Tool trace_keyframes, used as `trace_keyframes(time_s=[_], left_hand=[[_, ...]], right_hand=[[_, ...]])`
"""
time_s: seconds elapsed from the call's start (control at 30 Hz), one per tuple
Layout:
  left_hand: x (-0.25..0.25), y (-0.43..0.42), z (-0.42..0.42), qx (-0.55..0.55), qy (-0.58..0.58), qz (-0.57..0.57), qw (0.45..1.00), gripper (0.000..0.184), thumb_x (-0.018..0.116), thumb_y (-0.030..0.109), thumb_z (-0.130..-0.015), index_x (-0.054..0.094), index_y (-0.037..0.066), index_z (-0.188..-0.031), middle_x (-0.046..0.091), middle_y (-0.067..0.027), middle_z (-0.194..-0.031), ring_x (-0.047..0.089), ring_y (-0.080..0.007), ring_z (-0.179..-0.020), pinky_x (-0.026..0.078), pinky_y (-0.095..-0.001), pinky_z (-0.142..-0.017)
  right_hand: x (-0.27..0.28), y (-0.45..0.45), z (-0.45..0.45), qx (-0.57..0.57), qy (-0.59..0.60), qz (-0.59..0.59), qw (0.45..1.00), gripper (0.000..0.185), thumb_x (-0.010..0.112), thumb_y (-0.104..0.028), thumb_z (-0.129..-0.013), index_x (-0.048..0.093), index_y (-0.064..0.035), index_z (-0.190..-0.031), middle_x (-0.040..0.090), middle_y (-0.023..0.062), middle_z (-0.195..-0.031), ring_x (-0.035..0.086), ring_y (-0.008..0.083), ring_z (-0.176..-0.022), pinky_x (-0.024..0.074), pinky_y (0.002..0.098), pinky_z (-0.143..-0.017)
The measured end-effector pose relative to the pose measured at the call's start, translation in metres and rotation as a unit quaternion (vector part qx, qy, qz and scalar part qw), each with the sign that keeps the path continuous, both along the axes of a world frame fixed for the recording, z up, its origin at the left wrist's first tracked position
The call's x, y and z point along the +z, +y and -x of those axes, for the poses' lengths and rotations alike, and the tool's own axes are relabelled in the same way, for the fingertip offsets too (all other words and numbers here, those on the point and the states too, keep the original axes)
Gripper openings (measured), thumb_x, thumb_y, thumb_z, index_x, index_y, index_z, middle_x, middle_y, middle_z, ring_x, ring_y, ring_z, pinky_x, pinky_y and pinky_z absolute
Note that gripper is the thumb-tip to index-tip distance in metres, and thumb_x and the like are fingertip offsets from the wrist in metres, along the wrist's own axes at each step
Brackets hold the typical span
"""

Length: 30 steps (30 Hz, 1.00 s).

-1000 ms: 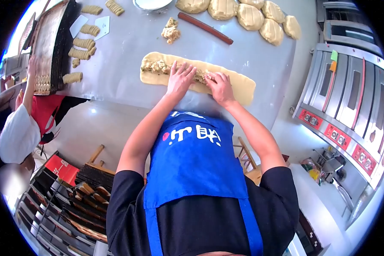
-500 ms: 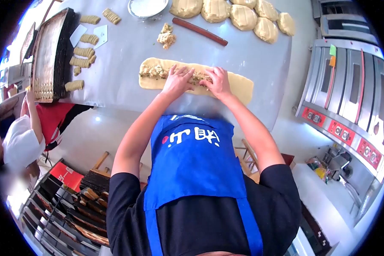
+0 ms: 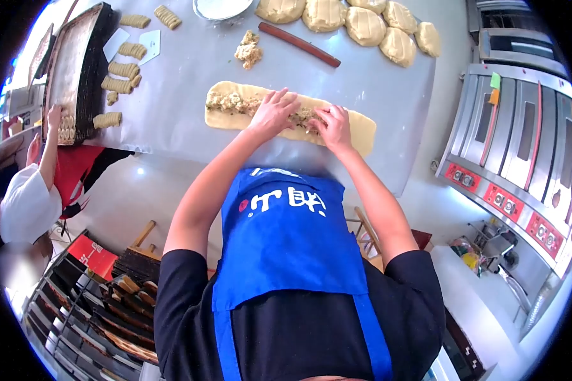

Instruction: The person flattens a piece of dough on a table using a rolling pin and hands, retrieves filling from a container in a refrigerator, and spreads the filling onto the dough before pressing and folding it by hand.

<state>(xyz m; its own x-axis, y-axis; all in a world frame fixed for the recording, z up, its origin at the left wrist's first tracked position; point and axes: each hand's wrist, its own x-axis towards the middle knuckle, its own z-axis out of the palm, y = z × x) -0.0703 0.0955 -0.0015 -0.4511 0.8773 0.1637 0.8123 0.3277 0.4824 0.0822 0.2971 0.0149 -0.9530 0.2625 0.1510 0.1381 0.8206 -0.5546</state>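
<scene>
A long flat strip of dough (image 3: pixel 362 131) lies across the table in front of me. Along its length runs a line of crumbly filling (image 3: pixel 231 102), pale with green bits. My left hand (image 3: pixel 275 114) rests over the middle of that line, its fingers stretched out and pressing on the filling. Close by on the right, my right hand (image 3: pixel 333 127) touches the filling with bent, parted fingers. The filling under both hands is partly hidden. Beyond the strip sits a small heap of the same filling (image 3: pixel 249 51), beside a brown rolling pin (image 3: pixel 299 44).
Several dough balls (image 3: pixel 365 26) and a white bowl (image 3: pixel 222 7) stand at the table's far side. Ridged pastry pieces (image 3: pixel 120 84) and two white scrapers (image 3: pixel 150 46) lie left, near stacked trays (image 3: pixel 76 70). A co-worker's arm (image 3: pixel 47 155) reaches there. Ovens (image 3: pixel 515 127) stand right.
My right hand has shifted slightly right and down along the filling, and my left hand slightly up, so the gap between them is wider. The co-worker's hand has moved onto the tray.
</scene>
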Motion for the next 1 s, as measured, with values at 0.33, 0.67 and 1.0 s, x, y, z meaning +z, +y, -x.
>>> trace_keyframes(time_s=[0.33,0.67,1.0], left_hand=[[-0.010,-0.006,-0.020,-0.013,-0.025,-0.043,0.999,0.047,0.083,0.024,-0.086,0.073,0.012,-0.130,0.073,-0.0068,-0.140,0.055,-0.0334,-0.146,0.041,-0.0523,-0.122],[-0.018,-0.011,-0.021,-0.054,0.141,-0.001,0.989,0.037,0.076,0.025,-0.093,0.075,0.012,-0.127,0.073,-0.0015,-0.138,0.060,-0.0295,-0.140,0.042,-0.0524,-0.121],[-0.024,0.011,-0.019,-0.064,0.022,-0.041,0.997,0.046,0.078,0.021,-0.090,0.073,0.010,-0.134,0.074,-0.0077,-0.134,0.063,-0.0280,-0.136,0.045,-0.0462,-0.118]], right_hand=[[0.003,-0.036,-0.012,0.031,0.066,-0.081,0.994,0.019,0.073,-0.010,-0.087,0.081,-0.0089,-0.104,0.074,0.0058,-0.120,0.067,0.0283,-0.118,0.0496,0.0459,-0.102],[-0.005,-0.033,0.000,-0.018,0.077,-0.071,0.994,0.008,0.077,-0.010,-0.087,0.080,-0.0114,-0.094,0.077,0.0042,-0.113,0.068,0.0261,-0.109,0.0495,0.0447,-0.099],[-0.010,-0.019,-0.010,-0.010,0.036,-0.055,0.998,0.034,0.080,-0.020,-0.090,0.077,-0.0086,-0.123,0.073,0.0082,-0.118,0.064,0.0303,-0.116,0.0483,0.0461,-0.101]])
